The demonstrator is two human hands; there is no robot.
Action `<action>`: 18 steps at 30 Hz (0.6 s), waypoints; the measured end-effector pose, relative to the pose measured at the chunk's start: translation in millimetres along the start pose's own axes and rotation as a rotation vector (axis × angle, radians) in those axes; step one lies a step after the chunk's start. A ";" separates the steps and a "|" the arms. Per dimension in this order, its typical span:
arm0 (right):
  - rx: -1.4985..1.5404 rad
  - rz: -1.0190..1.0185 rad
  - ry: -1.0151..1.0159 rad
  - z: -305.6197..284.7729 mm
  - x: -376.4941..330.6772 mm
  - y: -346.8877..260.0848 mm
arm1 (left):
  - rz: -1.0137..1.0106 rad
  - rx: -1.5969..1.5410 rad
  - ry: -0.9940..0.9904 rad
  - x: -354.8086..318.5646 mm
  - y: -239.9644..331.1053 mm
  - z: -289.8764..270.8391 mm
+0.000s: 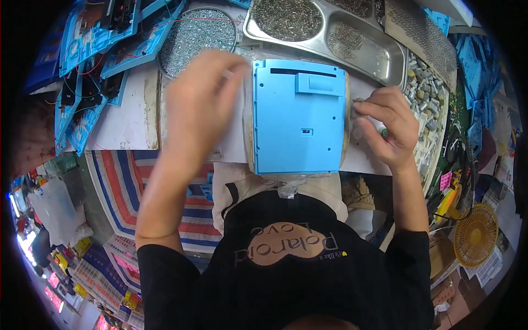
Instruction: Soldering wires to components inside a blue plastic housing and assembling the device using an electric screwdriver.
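Note:
A flat light-blue plastic casing panel (297, 124) lies in front of me on a worn pad (347, 132). The panel has a long slot near its far edge, a raised block, several small holes and a small rectangular cut-out. My left hand (206, 91) is in the air left of the panel, near a round tray of small metal screws (201, 41); motion blurs its fingers, and what they may hold cannot be made out. Just off the panel's right side is my right hand (391, 124), its thumb and forefinger apart and the other fingers loosely curled, with nothing plainly held.
Behind the panel stands a divided metal tray (379, 60) with small dark screws. Blue casings with wires (91, 82) pile up at the left. Small metal pieces (426, 91) lie in a heap at the right, above a yellow round fan (476, 236).

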State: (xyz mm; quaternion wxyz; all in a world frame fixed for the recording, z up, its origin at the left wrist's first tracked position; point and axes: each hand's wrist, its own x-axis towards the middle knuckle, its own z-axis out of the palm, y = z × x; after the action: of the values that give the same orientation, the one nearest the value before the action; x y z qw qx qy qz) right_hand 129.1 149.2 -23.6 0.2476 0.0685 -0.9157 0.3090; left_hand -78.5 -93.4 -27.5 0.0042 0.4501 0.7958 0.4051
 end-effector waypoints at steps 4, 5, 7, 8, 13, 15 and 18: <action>-0.003 0.043 0.055 -2.5 -9.3 -7.7 | 0.255 -0.224 -0.286 -20.0 63.8 18.3; -0.006 0.049 0.066 -4.2 -11.8 -9.5 | 0.265 -0.261 -0.317 -21.3 68.3 25.4; -0.009 0.058 0.087 -9.0 -16.1 -12.8 | 0.282 -0.333 -0.378 -27.4 72.3 38.6; -0.007 0.081 0.083 -12.1 -20.6 -14.3 | 0.263 -0.352 -0.363 -26.7 74.3 42.7; -0.015 0.149 0.081 -20.5 -36.9 -18.9 | 0.322 -0.150 -0.351 -27.1 72.0 48.4; -0.019 0.120 0.097 -20.0 -36.1 -18.2 | 0.320 -0.110 -0.339 -27.8 72.7 48.9; -0.012 0.098 0.104 -17.9 -32.9 -17.4 | 0.285 -0.104 -0.345 -30.0 74.9 48.7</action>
State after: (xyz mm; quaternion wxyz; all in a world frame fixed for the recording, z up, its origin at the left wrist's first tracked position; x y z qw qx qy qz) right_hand 169.8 145.2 -18.4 0.2801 0.0060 -0.9056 0.3185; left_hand 10.8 -63.8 -22.3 0.1060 0.6198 0.6897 0.3591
